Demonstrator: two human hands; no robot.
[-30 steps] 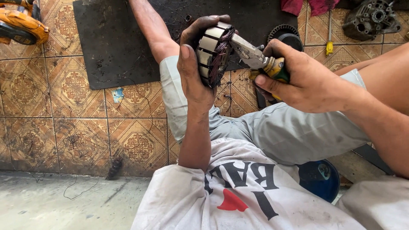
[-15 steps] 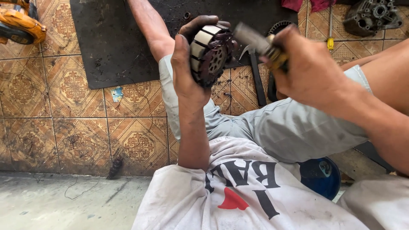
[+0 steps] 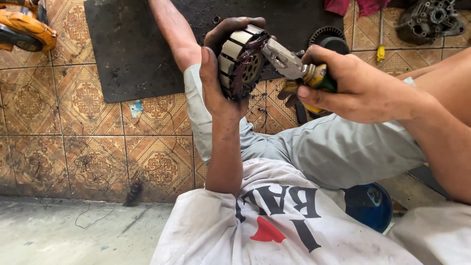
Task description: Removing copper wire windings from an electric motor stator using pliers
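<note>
A patterned tile floor [image 3: 73,147] is spreading under the seated person, giving way to a bare concrete strip [image 3: 59,235] along the near edge. A black rubber mat [image 3: 132,49] is lying on the tiles ahead, an orange power tool [image 3: 22,29] is sitting at the far left, and a grey metal housing [image 3: 429,19] is resting at the far right beside a yellow-handled screwdriver [image 3: 380,46]. The left hand [image 3: 216,73] is rising upright from the lap, wrapping its fingers closed around a motor stator [image 3: 240,61] with coppery windings. The right hand [image 3: 353,86] is reaching in from the right, gripping pliers [image 3: 294,66] tightly, their tip touching the stator's windings.
</note>
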